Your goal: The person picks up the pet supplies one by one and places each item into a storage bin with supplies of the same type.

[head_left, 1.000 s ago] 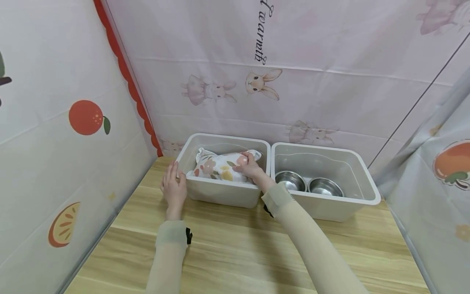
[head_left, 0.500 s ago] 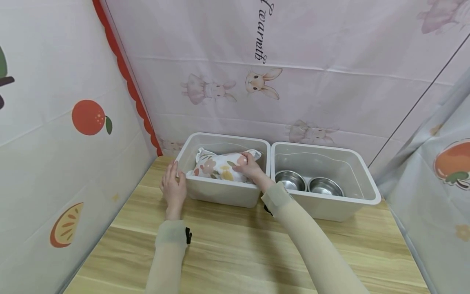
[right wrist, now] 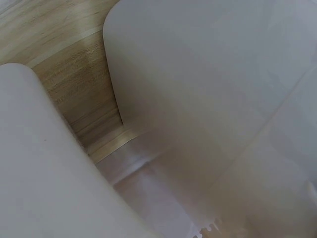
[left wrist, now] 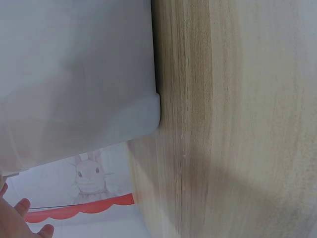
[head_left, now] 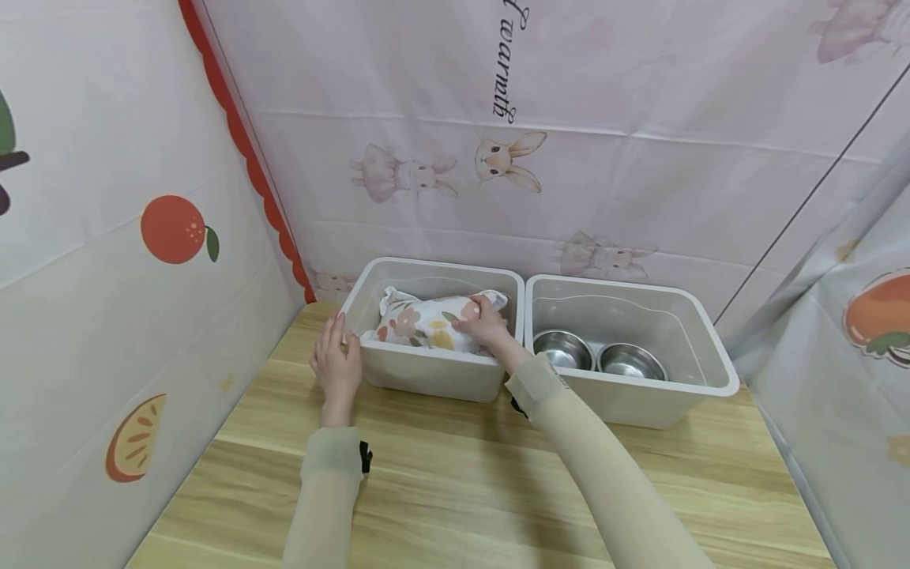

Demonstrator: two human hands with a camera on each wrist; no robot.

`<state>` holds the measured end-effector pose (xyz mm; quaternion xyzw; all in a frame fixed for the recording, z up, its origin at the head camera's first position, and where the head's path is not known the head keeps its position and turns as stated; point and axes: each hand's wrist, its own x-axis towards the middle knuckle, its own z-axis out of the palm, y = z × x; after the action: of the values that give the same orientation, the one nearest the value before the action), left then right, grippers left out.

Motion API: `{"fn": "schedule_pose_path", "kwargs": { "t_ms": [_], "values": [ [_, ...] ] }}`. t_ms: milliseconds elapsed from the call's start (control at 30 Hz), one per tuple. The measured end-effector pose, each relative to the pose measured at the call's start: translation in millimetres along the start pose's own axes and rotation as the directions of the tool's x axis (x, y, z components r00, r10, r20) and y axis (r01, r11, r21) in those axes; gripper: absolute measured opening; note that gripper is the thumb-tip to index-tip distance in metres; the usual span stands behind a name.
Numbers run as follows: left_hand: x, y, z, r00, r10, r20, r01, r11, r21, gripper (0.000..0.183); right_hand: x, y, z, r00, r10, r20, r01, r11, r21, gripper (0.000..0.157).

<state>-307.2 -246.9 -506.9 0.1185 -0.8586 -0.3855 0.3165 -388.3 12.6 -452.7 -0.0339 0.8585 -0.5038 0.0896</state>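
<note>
A small white pillow (head_left: 426, 322) with a flower print and frilled ends lies in the left bin (head_left: 426, 371), a light grey plastic tub. On the pillow's right end is my right hand (head_left: 486, 325), its thumb and fingers gripping the fabric. My left hand (head_left: 337, 363) rests against the left bin's front left corner, fingers lying along the side and thumb near the rim. In the left wrist view, a few fingertips (left wrist: 22, 206) show at the lower left, beside the bin wall (left wrist: 74, 79). The right wrist view shows bin walls (right wrist: 213, 84) and no fingers.
A second grey bin (head_left: 633, 403) stands close against the first on its right, with two round steel bowls (head_left: 631, 362) inside. Both are on a wooden table (head_left: 426, 474) by a pink printed backdrop (head_left: 426, 95). White printed sheets (head_left: 85, 316) hang at the sides.
</note>
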Motion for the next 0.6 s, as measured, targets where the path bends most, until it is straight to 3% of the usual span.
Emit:
{"fn": "schedule_pose_path", "kwargs": {
  "t_ms": [233, 600],
  "values": [
    [0.3, -0.7, 0.4, 1.0, -0.012, 0.013, 0.012, 1.0, 0.0, 0.049, -3.4, -2.3, -1.9, 0.999, 0.001, -0.037, -0.003, 0.999, -0.052, 0.074],
    [0.2, -1.9, 0.6, 1.0, -0.01, 0.015, 0.01, 1.0, 0.001, 0.049, -3.5, -1.2, -2.7, 0.998, 0.047, -0.038, -0.049, 0.998, -0.05, 0.074]
  ]
}}
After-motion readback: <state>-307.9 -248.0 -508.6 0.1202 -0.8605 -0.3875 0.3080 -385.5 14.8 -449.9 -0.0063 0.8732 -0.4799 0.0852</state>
